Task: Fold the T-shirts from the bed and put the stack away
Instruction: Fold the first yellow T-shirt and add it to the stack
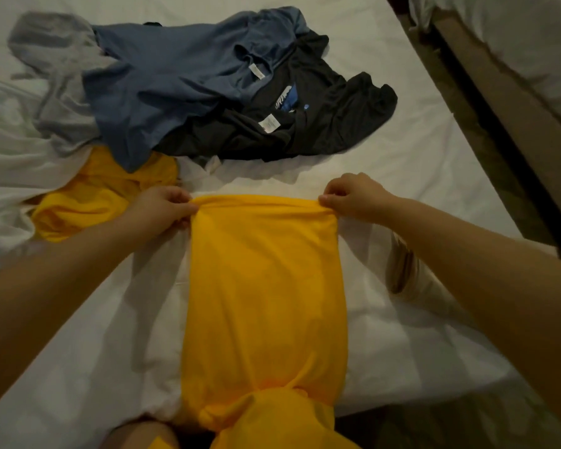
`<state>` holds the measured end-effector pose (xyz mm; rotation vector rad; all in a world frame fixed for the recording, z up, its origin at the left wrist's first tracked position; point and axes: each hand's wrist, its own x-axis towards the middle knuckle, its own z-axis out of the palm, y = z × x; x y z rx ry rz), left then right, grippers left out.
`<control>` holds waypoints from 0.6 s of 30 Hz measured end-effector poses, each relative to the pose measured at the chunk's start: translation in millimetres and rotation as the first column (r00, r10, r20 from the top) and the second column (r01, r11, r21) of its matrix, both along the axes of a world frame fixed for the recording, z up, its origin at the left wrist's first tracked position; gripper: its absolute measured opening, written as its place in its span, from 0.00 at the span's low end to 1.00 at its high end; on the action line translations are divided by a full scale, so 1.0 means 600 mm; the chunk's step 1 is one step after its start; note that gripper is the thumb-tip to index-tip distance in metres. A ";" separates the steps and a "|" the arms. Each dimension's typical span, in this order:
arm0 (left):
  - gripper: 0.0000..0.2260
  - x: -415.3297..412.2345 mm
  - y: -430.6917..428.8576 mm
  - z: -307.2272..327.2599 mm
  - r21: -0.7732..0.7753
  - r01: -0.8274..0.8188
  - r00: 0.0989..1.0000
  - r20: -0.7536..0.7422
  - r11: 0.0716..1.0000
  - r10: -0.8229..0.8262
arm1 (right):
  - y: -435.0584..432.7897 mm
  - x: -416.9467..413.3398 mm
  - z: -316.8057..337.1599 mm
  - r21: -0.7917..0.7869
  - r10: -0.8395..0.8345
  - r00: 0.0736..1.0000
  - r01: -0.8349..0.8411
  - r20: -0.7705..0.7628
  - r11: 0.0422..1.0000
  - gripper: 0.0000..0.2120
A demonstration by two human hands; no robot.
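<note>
A yellow T-shirt (266, 286) lies lengthwise on the white bed (402, 163), folded into a long narrow strip that runs toward me and hangs over the near edge. My left hand (162, 205) pinches its far left corner. My right hand (353, 196) pinches its far right corner. Behind them a loose pile holds a blue T-shirt (175, 79), a black T-shirt (321, 124) with a white label, a grey T-shirt (55, 76) and another yellow T-shirt (88, 196), crumpled at the left.
A white garment or sheet (7, 163) lies rumpled at the far left. The bed's right edge drops to a dark gap (486, 131), with a second bed (515, 43) beyond. Patterned floor (450, 429) shows below the near edge.
</note>
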<state>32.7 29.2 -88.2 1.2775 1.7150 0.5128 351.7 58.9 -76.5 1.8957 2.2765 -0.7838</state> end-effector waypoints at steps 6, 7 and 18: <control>0.15 0.032 -0.041 -0.017 0.072 -0.254 0.966 -0.024 0.965 0.256 | -0.053 -0.020 -0.021 0.127 -0.157 0.984 0.167 -0.084 0.978 0.18; 0.18 0.039 -0.049 -0.018 0.053 -0.245 0.965 -0.085 0.968 0.249 | -0.057 -0.021 -0.021 0.104 -0.174 0.980 0.183 -0.094 0.978 0.17; 0.14 0.045 -0.050 -0.012 -0.186 -0.331 0.898 0.240 0.925 0.369 | -0.016 -0.029 0.025 -0.151 -0.360 0.885 0.329 -0.296 0.932 0.14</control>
